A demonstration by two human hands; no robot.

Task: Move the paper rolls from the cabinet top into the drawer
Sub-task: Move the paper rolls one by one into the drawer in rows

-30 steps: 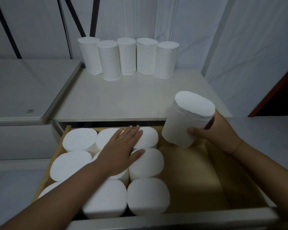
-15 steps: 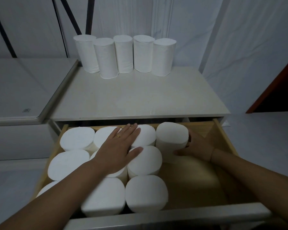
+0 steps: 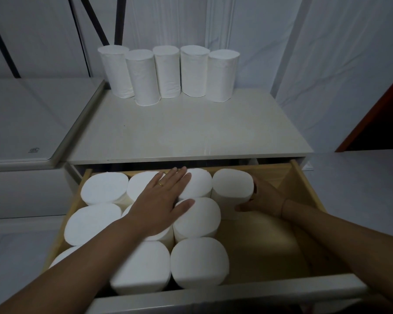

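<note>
Several white paper rolls [image 3: 168, 73] stand in a row at the back of the cabinet top [image 3: 186, 134]. The open wooden drawer [image 3: 300, 189] below holds several upright rolls [image 3: 197, 261] packed on its left side. My left hand [image 3: 161, 198] lies flat with straight fingers on the tops of the middle rolls. My right hand [image 3: 262, 197] grips the side of one roll [image 3: 233, 184] standing at the drawer's back, just right of the packed group. Its fingers are partly hidden behind that roll.
The drawer's right part shows bare wooden floor [image 3: 266, 241]. A low white unit [image 3: 27, 118] adjoins the cabinet on the left. White walls rise behind, and a dark doorway [image 3: 381, 125] is at the right. The drawer's white front panel [image 3: 236, 293] runs along the bottom.
My right hand carried a roll from above the drawer's right side down into the drawer and set it beside the back row. My left hand stayed flat on the rolls.
</note>
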